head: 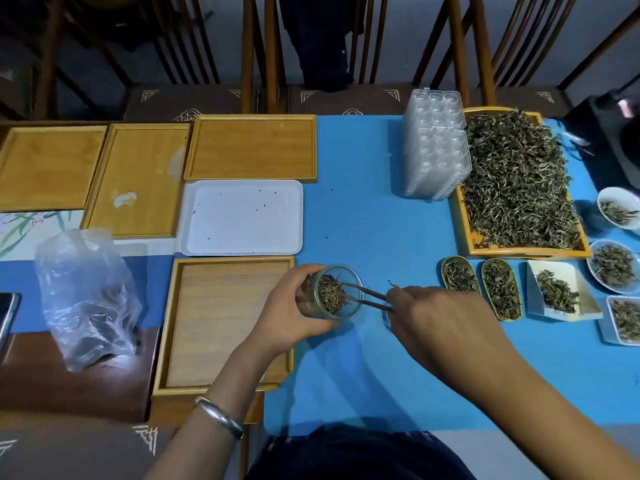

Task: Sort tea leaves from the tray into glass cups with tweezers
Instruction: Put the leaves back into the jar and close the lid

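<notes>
My left hand grips a glass cup, tilted with its mouth toward me, above the blue table. The cup holds a clump of tea leaves. My right hand pinches brown tweezers whose tips reach into the cup's mouth among the leaves. At the far right stands a yellow-rimmed tray heaped with loose tea leaves.
Wooden trays and a white plastic tray lie to the left, with a plastic bag. A stack of clear plastic containers stands beside the leaf tray. Small dishes with leaves line the right edge. Chairs stand behind the table.
</notes>
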`<state>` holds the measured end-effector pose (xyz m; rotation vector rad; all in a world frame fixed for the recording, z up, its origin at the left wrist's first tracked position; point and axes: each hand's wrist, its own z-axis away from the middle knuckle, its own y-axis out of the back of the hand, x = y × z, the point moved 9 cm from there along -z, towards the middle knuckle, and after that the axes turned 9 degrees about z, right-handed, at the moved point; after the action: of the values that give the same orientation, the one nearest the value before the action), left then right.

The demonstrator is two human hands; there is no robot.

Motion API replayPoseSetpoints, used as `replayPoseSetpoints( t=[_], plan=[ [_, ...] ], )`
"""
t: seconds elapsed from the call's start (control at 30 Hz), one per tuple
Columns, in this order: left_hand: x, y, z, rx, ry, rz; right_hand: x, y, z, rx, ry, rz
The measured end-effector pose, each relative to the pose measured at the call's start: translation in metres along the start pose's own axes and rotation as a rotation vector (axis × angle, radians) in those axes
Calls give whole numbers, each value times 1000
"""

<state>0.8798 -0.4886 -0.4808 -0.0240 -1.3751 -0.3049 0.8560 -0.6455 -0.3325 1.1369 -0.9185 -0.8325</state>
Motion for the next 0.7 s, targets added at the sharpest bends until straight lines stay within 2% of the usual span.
replayPoseSetpoints(
  t=[0.1,0.33,0.47,0.7],
  plan=[
    [-2,-2,2,-12,11,8,-15,8,-5,-1,-1,45],
    [1,-4,1,-16,29,82,-2,7,3,4,6,-43],
    [4,-5,1,-37,32,99,6,3,5,-65,0,-124],
    [8,-9,4,-65,19,82,8,-12,-5,-85,-4,-202]
  ],
)
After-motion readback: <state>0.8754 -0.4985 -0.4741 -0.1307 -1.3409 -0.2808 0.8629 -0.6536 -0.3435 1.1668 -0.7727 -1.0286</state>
